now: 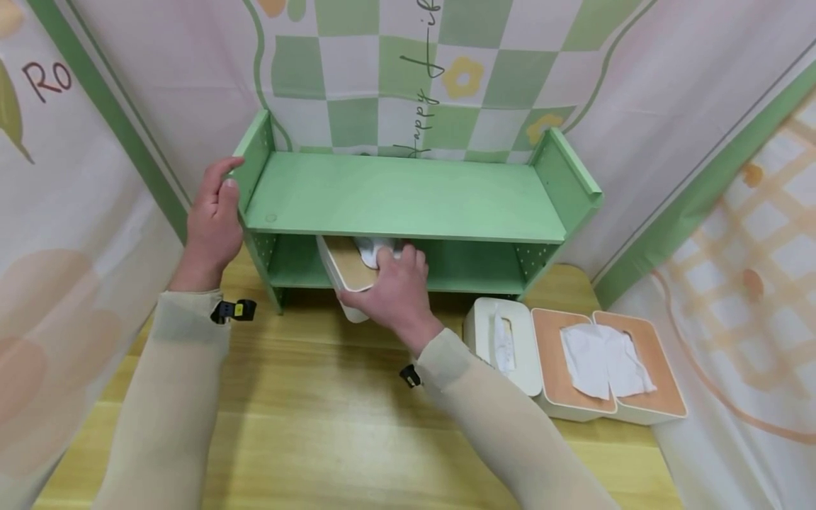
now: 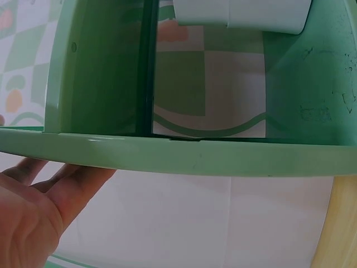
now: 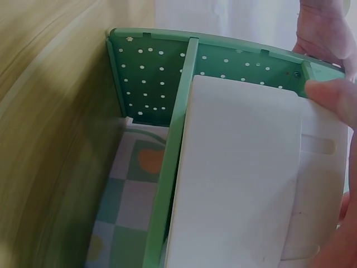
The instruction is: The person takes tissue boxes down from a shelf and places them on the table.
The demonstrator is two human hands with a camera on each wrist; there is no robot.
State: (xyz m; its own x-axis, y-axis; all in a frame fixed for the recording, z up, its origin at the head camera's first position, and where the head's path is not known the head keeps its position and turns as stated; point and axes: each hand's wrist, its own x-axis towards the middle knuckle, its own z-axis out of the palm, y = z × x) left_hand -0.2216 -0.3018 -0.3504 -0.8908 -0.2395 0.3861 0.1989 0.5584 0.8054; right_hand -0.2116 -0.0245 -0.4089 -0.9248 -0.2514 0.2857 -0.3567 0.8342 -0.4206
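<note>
My right hand grips a white tissue box with a wood-coloured lid, its thumb on the near left side and its fingers over the top. The box sits at an angle on the lower level of a green shelf, its near end sticking out past the front. A white tissue shows at the lid's opening, partly under the fingers. At the shelf's left side panel, my left hand rests its fairly straight fingers against the outer face.
On the wooden table, right of the shelf, a white tissue box stands beside two orange-lidded tissue boxes with tissues poking out. Patterned curtains hang behind and at both sides.
</note>
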